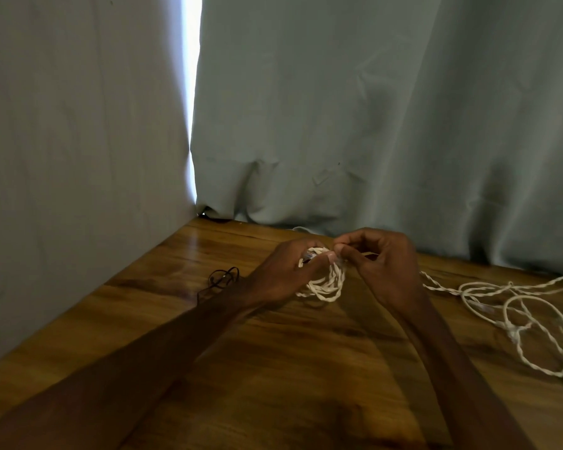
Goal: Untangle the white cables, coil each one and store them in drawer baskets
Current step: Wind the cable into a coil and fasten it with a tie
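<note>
Near the back edge of the glossy wooden table, the left hand curls round a small coil of white twisted cable and the right hand pinches its strand; each turn is best laid flat, drawing slack gently from the loose white tangle by the right edge.

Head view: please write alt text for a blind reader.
The left hand grips a coil of white twisted cable over a wooden table while the right hand pinches its top. Loose white cable lies tangled at the right, a thin black wire at the left, grey curtains behind.
</note>
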A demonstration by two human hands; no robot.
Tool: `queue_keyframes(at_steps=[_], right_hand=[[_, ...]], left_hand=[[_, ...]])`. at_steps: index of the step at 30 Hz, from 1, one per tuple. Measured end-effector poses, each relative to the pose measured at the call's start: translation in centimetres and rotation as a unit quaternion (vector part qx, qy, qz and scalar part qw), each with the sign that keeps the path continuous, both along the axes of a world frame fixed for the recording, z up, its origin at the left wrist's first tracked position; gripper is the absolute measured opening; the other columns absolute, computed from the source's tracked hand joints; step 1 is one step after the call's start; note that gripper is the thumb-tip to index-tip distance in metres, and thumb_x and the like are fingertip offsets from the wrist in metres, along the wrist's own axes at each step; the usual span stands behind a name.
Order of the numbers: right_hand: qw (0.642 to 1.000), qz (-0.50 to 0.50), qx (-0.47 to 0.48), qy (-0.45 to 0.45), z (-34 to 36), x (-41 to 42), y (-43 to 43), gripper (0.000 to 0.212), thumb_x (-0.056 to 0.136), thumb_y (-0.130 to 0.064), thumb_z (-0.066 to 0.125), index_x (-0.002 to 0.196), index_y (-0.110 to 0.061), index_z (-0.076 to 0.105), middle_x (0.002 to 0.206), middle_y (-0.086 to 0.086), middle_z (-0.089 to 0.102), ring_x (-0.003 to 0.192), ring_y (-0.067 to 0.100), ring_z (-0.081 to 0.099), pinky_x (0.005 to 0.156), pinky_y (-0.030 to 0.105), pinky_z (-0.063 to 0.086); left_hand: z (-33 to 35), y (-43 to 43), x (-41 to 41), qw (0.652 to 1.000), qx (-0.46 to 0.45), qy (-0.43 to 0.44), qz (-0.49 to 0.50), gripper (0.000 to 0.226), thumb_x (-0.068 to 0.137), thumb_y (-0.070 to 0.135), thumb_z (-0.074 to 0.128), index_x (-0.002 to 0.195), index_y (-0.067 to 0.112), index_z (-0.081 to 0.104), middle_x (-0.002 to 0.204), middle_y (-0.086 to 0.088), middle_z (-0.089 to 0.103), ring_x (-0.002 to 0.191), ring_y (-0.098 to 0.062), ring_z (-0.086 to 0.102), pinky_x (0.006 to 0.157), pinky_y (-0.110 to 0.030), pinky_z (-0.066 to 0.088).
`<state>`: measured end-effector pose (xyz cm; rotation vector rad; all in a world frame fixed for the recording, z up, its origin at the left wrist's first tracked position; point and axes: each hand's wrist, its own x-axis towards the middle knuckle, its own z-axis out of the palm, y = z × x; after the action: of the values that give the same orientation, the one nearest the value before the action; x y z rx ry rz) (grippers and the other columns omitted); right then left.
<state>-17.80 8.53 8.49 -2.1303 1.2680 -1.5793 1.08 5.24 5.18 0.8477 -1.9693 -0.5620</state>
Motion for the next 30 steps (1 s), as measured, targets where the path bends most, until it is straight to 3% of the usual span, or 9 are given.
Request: queue_keyframes(at_steps=[4,14,19,24,30], right_hand=[[1.0,0.008,0.013,-0.012,0.0,-0.1,0.0,0.014,0.088,-0.006,0.076,0.088,-0.02,0.076,0.073,-0.014,0.076,0.067,0.003,0.074,0.064,0.014,0.056],[0.999,0.029,0.011,-0.037,0.2,-0.2,-0.1,0.017,0.088,-0.006,0.076,0.09,-0.023,0.075,0.079,-0.01,0.078,0.075,0.008,0.076,0.07,0.02,0.06],[0.997,0.056,0.046,-0.021,0.7,-0.7,0.0,0.011,0.09,-0.011,0.075,0.098,-0.018,0.078,0.088,-0.006,0.08,0.085,0.01,0.076,0.08,0.029,0.061],[0.994,0.085,0.062,-0.031,0.7,-0.9,0.1,0.012,0.095,-0.015,0.07,0.1,-0.013,0.081,0.093,-0.003,0.08,0.09,0.015,0.077,0.088,0.04,0.061],[0.993,0.096,0.061,-0.015,0.9,-1.0,0.3,0.012,0.084,-0.01,0.08,0.095,-0.012,0.082,0.089,-0.005,0.081,0.084,0.012,0.077,0.08,0.025,0.061]], left_hand=[[-0.1,0.1,-0.1,1.0,0.009,-0.01,0.007,0.03,0.101,0.051,0.058,0.108,0.025,0.072,0.099,0.009,0.074,0.09,-0.001,0.071,0.083,-0.038,0.06],[0.2,-0.1,0.0,0.999,-0.053,-0.005,0.004,0.019,0.105,0.033,0.058,0.108,0.02,0.071,0.096,0.01,0.071,0.09,-0.004,0.069,0.075,-0.021,0.053],[0.3,-0.5,0.3,0.995,-0.096,-0.019,0.023,0.023,0.104,0.037,0.056,0.106,0.019,0.07,0.095,0.007,0.071,0.088,-0.009,0.069,0.077,-0.04,0.056],[0.3,-0.7,0.5,0.992,-0.114,-0.033,0.037,0.026,0.102,0.04,0.055,0.106,0.02,0.071,0.095,0.008,0.072,0.087,-0.008,0.068,0.077,-0.042,0.054],[0.3,-0.8,0.4,0.987,-0.143,-0.058,0.051,0.034,0.099,0.045,0.05,0.109,0.018,0.069,0.097,0.005,0.071,0.089,-0.01,0.065,0.08,-0.043,0.053]])
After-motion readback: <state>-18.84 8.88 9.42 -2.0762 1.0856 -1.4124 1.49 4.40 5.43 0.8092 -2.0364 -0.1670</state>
